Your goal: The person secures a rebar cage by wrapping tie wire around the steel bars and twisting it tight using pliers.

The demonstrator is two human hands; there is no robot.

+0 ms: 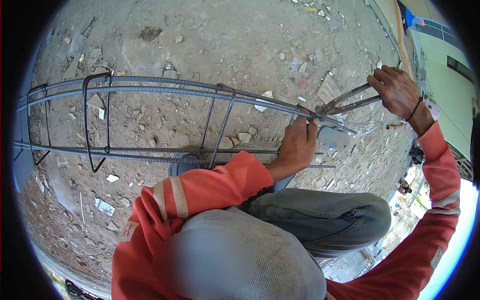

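A long cage of steel bars (165,89) with rectangular wire stirrups (225,120) runs from the left edge to the centre right. Near its right end, my left hand (299,142) has its fingers pinched at the upper bars, close to a stirrup; what they hold is too small to make out. My right hand (397,92) is wrapped round the handles of metal pincers (345,102). The pincers' jaws are at the upper bars, just beside my left fingertips. The handles are a little apart.
Dirt ground (200,55) with stones and scraps lies under the cage. A flat broken piece (328,89) lies beyond the pincers. My bent knee (370,220) is below the cage's right end. A pale building wall (445,65) stands at the right.
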